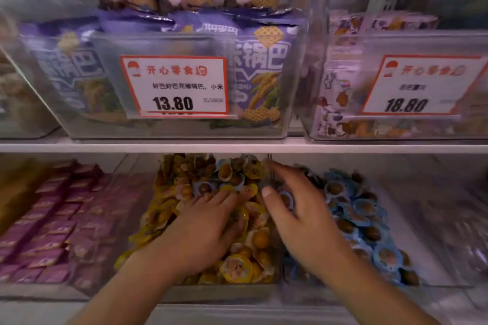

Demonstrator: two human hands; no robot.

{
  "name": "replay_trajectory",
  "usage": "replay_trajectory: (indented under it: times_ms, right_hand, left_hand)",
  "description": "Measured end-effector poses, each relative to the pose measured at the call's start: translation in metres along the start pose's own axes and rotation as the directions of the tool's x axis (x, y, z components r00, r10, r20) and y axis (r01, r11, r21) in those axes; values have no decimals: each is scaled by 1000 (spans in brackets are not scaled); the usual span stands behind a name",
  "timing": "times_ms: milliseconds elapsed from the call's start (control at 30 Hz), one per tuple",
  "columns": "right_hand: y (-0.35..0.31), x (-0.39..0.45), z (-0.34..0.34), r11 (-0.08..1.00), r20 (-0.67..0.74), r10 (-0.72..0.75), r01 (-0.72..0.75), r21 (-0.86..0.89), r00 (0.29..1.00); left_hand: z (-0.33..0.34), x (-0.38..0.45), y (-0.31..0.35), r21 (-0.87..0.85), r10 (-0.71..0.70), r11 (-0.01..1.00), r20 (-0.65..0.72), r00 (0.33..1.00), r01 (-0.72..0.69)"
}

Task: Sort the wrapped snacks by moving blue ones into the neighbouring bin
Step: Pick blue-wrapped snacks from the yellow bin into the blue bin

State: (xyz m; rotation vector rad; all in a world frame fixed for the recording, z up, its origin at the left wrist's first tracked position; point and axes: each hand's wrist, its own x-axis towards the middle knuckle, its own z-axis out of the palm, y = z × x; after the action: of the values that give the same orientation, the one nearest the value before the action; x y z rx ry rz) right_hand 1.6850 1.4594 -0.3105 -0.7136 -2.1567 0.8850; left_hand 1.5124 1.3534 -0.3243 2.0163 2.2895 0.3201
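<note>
Two hands: left hand (203,224) on yellow snacks (237,266), right hand (303,219) pinching blue snack (286,199).

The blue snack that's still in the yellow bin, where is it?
In the head view, the blue-wrapped snack lies near the back of the yellow snack bin on the lower shelf, just beyond the left hand fingers.

We see glossy plastic wrappers on the yellow snacks (235,268) and blue snacks (365,207). The bins (163,129) look clear, smooth plastic. The price card (175,86) is matt paper.
</note>
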Motion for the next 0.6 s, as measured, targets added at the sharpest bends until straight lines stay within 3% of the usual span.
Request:
replay_trajectory:
  times_ms: [133,233,333,400,533,600]
  right_hand:
    - [-1,-10,25,962,107,-80,104,-251,991]
    - [1,-9,25,974,73,-71,85,-209,995]
    - [3,-9,28,973,51,-89,98,-207,995]
    - [2,-9,29,972,36,-88,94,-216,995]
    - [1,-10,29,973,7,-92,92,-211,996]
    - [-1,-10,29,974,5,-93,92,-208,996]
  left_hand:
    - [-16,-23,-24,-27,-31,999,42,999,32]
    - [-30,-42,-53,86,-131,989,116,985,122]
    - [-41,-46,-61,21,-271,962,167,948,272]
    - [-45,-34,-56,63,-327,944,76,942,322]
    - [-40,8,-48,369,-329,842,-227,917,394]
    - [-31,35,-47,317,-282,886,-213,936,339]
